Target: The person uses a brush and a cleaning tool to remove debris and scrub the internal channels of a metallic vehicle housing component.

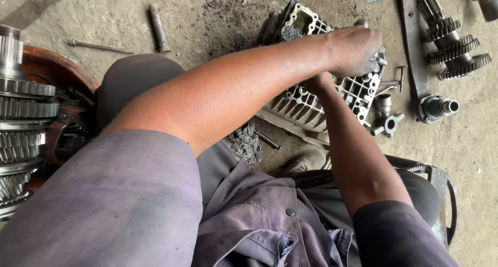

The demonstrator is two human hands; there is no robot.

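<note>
Crossing at mid-frame, two greasy hands met over one ribbed grey metal casing (306, 103) lying on the concrete floor (218, 18); left hand (355, 49) had its fingers curled shut on the casing's upper edge, right hand (317, 83) was hidden beneath, grip unclear. One gear shaft (451, 44) lay upper right, another gear stack (21, 122) far left, two rods (158, 28) upper left.
</note>
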